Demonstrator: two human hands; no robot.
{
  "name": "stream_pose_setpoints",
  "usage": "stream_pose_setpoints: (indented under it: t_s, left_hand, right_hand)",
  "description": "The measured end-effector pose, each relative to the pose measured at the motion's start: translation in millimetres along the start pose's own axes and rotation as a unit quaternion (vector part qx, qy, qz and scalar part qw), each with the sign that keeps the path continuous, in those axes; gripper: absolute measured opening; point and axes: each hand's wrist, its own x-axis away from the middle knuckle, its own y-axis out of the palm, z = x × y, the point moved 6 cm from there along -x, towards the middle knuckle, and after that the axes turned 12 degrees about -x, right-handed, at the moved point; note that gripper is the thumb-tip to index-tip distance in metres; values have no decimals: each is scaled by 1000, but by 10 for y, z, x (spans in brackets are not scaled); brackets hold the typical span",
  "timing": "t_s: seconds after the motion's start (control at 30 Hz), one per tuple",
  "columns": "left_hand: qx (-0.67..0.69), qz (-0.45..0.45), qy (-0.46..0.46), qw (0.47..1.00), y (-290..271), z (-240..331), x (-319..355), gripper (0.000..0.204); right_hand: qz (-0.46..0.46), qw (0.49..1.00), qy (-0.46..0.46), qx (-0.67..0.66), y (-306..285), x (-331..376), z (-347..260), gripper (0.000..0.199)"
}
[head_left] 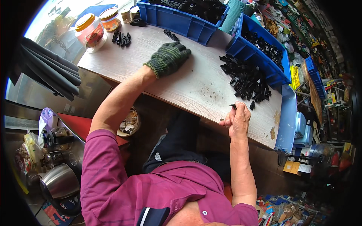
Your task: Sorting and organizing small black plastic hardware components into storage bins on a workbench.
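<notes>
My left hand [168, 59] wears a green-and-black knitted glove and rests palm down on the whitish table [169, 84], fingers stretched to the right. Just beyond it lies a single black plastic part [171, 35], not touched. My bare right hand [240, 119] is closed at the table's front edge. Between its thumb and fingers is pinched a small black plastic piece [233, 106], mostly covered by the fingertips. A loose heap of black plastic parts [245, 79] spreads on the table beyond my right hand.
Blue crates [181, 20] of black parts stand along the back; another blue crate [249, 52] is at the right. A short row of black parts [121, 39] lies near a red-labelled jar [90, 33] at the far left. A bin [130, 122] stands below the table.
</notes>
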Motion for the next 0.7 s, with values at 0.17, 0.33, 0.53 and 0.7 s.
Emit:
stream_pose_setpoints:
  t_s: [0.17, 0.33, 0.53, 0.7]
  left_hand:
    - [7, 130, -62, 990, -112, 86, 42, 28]
    - [-30, 138, -82, 987, -212, 75, 202, 14]
    - [324, 130, -138, 927, -339, 819, 305, 18]
    - [443, 124, -74, 885, -322, 1598, 333, 20]
  right_hand:
    - [15, 1000, 3, -12, -42, 21, 16, 34]
    - [25, 1000, 3, -18, -49, 34, 21, 36]
    - [85, 994, 30, -64, -111, 17, 65, 40]
    - [100, 988, -3, -116, -87, 26, 22, 38]
